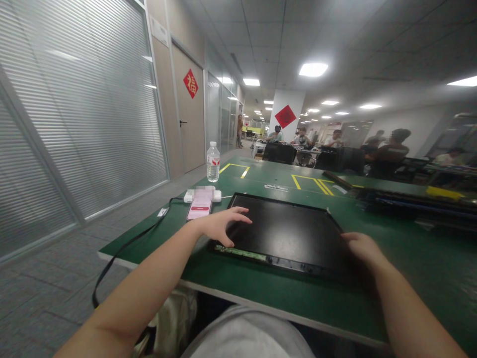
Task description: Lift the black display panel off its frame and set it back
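A flat black display panel lies on the green table in front of me. Along its near edge runs a strip of green circuit board. Over the panel's left edge is my left hand, with thumb and fingers spread apart; whether it touches the panel I cannot tell. My right hand grips the panel's right edge, its fingers partly hidden beneath the rim.
A phone lies by a white power strip with a black cable. Behind it stands a water bottle. More dark panels are stacked at the right. Yellow tape marks the green table. Several people sit farther back.
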`<action>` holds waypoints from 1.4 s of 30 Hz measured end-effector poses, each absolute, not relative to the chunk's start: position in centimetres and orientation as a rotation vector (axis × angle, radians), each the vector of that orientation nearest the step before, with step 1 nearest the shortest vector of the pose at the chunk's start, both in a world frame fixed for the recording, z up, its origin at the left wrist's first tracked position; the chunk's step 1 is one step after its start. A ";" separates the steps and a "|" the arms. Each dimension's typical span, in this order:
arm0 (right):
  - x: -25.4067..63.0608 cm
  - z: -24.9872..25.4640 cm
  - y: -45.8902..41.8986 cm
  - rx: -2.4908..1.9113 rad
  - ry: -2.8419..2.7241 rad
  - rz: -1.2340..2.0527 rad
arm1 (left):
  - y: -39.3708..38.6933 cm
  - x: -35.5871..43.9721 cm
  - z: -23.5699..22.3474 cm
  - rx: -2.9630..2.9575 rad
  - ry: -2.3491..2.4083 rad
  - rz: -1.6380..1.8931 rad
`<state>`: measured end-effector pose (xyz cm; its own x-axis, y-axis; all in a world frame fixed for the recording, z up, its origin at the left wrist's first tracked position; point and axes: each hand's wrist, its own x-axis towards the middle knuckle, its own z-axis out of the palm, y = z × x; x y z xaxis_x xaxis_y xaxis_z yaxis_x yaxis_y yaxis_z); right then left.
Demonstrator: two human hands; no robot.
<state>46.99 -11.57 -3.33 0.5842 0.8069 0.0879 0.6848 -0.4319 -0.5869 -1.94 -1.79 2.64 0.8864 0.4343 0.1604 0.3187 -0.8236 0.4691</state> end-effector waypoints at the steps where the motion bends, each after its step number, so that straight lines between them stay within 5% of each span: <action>1: 46.9 -3.2 -11.6 -2.246 -1.165 0.329 | -1.8 -1.9 2.6 2.616 0.550 0.363; 18: 46.8 -3.4 -11.5 -2.273 -1.134 0.283 | -2.1 -1.9 2.3 2.535 0.847 0.251; 42: 46.3 -2.7 -11.9 -2.274 -1.144 0.369 | -0.2 -1.3 0.8 2.467 1.271 0.531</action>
